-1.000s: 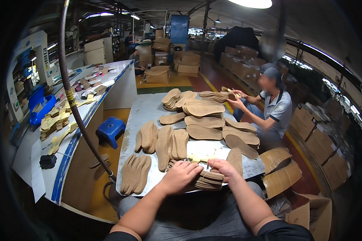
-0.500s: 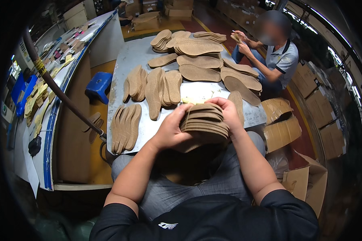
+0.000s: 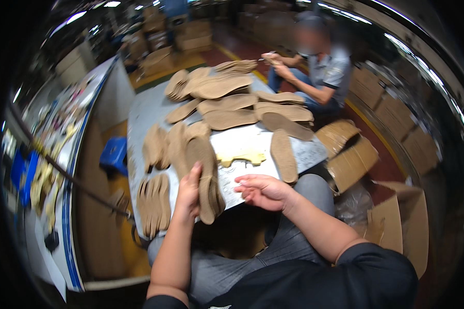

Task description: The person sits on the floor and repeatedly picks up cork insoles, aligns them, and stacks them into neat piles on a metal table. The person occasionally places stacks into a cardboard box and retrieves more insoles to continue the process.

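Note:
My left hand (image 3: 189,191) is closed around an upright stack of brown, cork-like shoe insoles (image 3: 207,180), its thumb along the side. A thin line, perhaps a band, crosses the stack. To its right, my right hand (image 3: 264,191) is apart from the stack, above the table's near edge. Its fingers are half curled and slightly spread, with nothing plainly held in them. Beyond the hands, a cut yellow piece (image 3: 242,156) lies on the white paper. Beside the paper is a single insole (image 3: 283,157).
More insole piles cover the metal table (image 3: 139,110), including a fanned pile (image 3: 153,203) at the near left. Across the table, a person (image 3: 319,72) sits handling something small. Cardboard boxes (image 3: 353,154) stand at right; a blue stool (image 3: 114,155) and long bench (image 3: 105,92) stand left.
The stack has moved left and turned upright in my left hand. My right hand has let go of it and drawn away to the right. The view has tilted.

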A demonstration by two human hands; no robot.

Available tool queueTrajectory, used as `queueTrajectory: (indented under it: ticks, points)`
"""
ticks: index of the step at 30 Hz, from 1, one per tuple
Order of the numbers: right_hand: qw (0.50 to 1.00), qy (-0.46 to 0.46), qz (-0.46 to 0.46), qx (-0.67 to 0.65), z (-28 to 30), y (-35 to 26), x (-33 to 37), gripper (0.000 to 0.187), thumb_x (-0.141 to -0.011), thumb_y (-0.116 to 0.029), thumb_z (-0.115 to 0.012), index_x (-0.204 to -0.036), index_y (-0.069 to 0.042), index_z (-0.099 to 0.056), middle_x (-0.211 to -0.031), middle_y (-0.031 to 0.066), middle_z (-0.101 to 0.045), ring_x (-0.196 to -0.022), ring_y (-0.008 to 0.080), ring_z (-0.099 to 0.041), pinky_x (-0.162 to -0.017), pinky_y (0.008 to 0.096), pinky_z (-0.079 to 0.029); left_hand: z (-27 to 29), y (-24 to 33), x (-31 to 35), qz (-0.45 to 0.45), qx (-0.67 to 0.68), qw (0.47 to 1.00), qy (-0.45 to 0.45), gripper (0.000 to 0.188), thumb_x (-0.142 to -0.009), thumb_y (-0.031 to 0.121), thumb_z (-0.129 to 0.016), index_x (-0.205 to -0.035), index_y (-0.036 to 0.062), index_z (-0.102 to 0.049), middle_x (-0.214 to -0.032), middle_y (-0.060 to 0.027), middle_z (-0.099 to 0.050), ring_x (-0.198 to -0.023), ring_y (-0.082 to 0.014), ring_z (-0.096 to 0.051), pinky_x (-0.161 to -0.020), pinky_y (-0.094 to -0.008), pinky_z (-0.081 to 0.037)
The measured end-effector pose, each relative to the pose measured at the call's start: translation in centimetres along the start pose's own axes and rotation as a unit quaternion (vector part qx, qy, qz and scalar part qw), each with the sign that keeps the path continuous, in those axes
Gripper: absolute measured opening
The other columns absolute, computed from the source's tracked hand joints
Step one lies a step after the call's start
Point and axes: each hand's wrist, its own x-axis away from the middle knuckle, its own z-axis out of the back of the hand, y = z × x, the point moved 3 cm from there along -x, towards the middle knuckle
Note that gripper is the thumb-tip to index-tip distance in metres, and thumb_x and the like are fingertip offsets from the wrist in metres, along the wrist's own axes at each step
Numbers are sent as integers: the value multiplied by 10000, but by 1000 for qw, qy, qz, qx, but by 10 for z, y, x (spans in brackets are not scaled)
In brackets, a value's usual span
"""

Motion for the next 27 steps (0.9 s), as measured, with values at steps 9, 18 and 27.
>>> queueTrajectory:
  ticks: [9,18,27]
  points:
    - [997,36,-20,-63,12,7,32,290,-1117,-211,-714,-1389,-128,-658,-1195,5,-638,-944,169,-601,-808,318,-526,-29,-3,13,38,-76,995,-49,606,-1171,524,-620,-1415,-28,-675,-1163,-117,-797,-925,-201,-771,-825,-368,-644]
    - [926,319,147,-141,79,8,66,300,-1059,-285,-733,-1272,-100,-632,-1248,82,-652,-1026,211,-612,-1018,400,-501,-36,-38,17,61,-31,997,-40,625,-1160,519,-643,-1511,3,-617,-1309,-110,-767,-1104,-228,-759,-947,-409,-640]
    - [839,218,297,400,-41,62,54,1533,-939,-723,-805,-1703,149,198,-1733,517,-170,-1662,562,-272,-1385,467,-267,-40,-81,42,28,-112,983,-141,977,-1112,795,-455,-1682,2,-450,-1606,-183,-623,-1441,-340,-631,-1242,-486,-475]
